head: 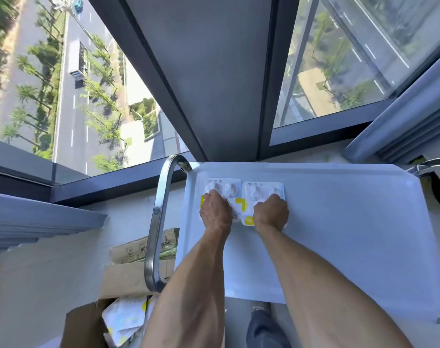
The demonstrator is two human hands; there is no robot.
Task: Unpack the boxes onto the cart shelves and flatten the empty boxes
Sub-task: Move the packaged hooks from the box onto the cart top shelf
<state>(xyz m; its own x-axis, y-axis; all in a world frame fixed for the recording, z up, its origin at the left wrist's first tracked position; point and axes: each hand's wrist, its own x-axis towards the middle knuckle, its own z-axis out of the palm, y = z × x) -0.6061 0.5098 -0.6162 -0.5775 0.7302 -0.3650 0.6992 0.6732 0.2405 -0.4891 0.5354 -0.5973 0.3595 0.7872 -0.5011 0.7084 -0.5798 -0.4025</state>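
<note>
Two white blister packs with yellow markings lie flat on the top shelf of the cart [339, 222], side by side at its far left corner, their long edges touching or nearly so. The left hand [215, 209] covers the near half of the left blister pack [226, 190], and the right hand [271, 212] covers the near half of the right blister pack [260, 190]. Both sets of fingers are curled down onto the packs, knuckles up; whether they pinch the packs' near edges or merely press on them cannot be told, since the fingertips are hidden under the hands.

Placing them tight into the corner, squared against each other, looks like the start of a neat row, leaving the rest of the shelf free for more.

On the floor to the near left, beside the cart's steel handle [155, 229], stands an open cardboard box [88, 322] with more of the same white-and-yellow packs [125, 320] showing inside. A second box [138, 249] sits behind it. So unpacking appears to be at an early stage, and no box is ready for flattening.
</note>
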